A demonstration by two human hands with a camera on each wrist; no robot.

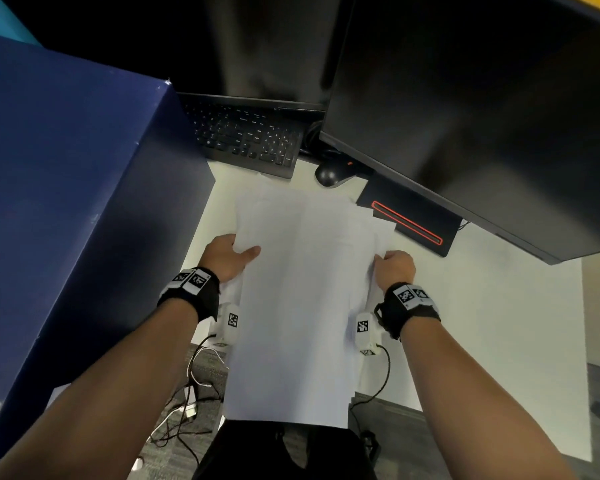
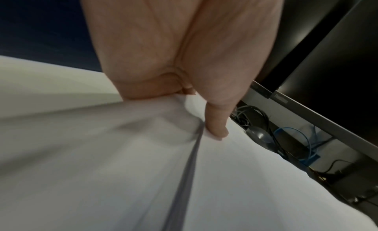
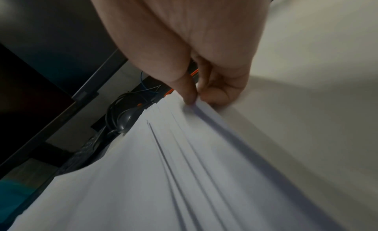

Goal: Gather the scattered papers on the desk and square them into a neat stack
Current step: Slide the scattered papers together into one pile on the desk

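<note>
The uneven sheaf of papers [image 1: 302, 289] overhung the desk [image 1: 465, 306] edge, its side edges pinched by left hand [image 1: 227, 254] and right hand [image 1: 397, 268].

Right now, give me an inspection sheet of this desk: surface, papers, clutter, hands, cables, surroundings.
Surface: white desk, bare to the right of the papers.
Job's things: papers gathered in one bundle, edges still fanned and uneven, near end hanging over the desk edge.
Clutter: black keyboard, black mouse, black box with red outline.
Hands: left hand grips the bundle's left edge; right hand pinches the right edge.
Cables: tangle on the floor; blue cable behind the desk.
Surroundings: dark monitor, blue partition.
</note>
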